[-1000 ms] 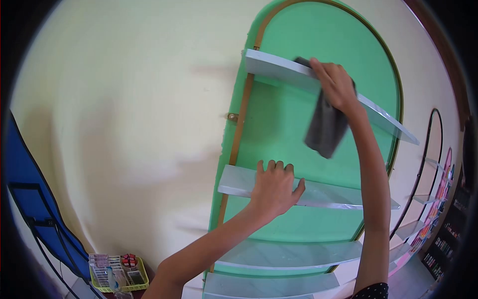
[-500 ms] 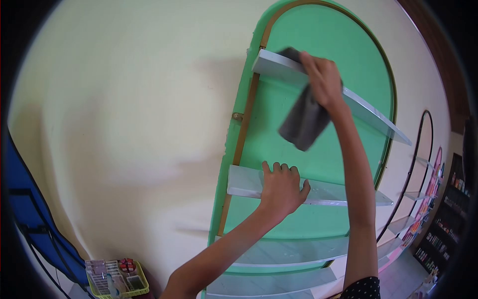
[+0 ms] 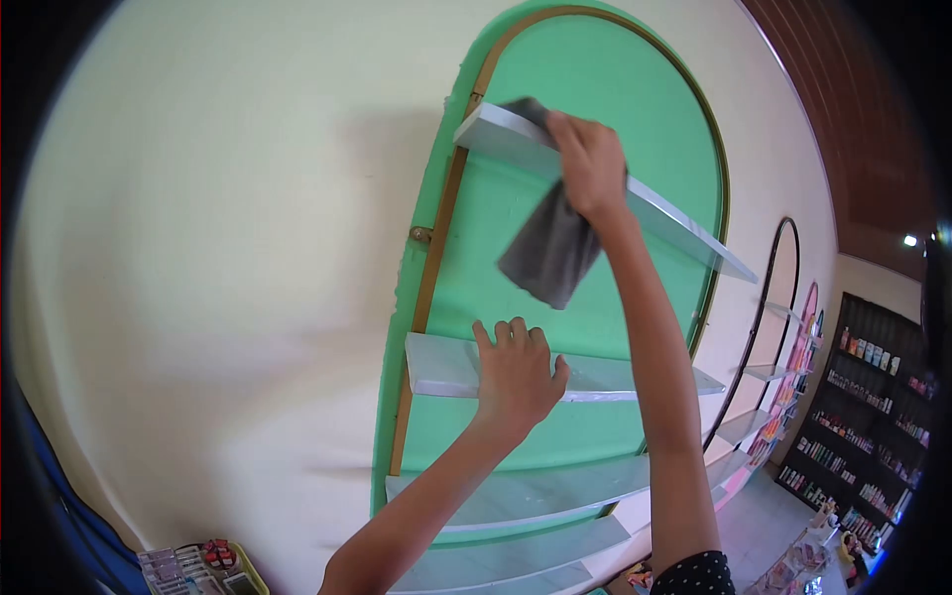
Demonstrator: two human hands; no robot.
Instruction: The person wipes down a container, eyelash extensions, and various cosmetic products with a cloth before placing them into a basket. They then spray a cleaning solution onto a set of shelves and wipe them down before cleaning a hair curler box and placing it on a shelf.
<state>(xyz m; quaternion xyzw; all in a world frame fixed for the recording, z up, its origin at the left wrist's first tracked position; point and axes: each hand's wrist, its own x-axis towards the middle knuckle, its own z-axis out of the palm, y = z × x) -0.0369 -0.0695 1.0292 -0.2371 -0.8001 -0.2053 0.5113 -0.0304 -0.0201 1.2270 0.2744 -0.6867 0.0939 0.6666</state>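
My right hand (image 3: pixel 587 164) is raised to the top white shelf (image 3: pixel 684 224) of a green arched wall niche (image 3: pixel 635 89). It grips a dark grey cloth (image 3: pixel 548 246) that lies on the shelf's left part and hangs down below its front edge. My left hand (image 3: pixel 514 372) rests flat on the second white shelf (image 3: pixel 436 365), fingers spread over its front edge. Two more white shelves sit lower in the niche.
A cream wall (image 3: pixel 218 248) fills the left. A yellow basket (image 3: pixel 203 570) with small items sits at the bottom left. Further arched niches (image 3: pixel 778 297) with shelves and dark racks of products (image 3: pixel 863 436) line the right side.
My right hand has slid the cloth leftwards along the top shelf toward its left end. The view has shifted, showing more of the room on the right. My left hand stays on the second shelf.
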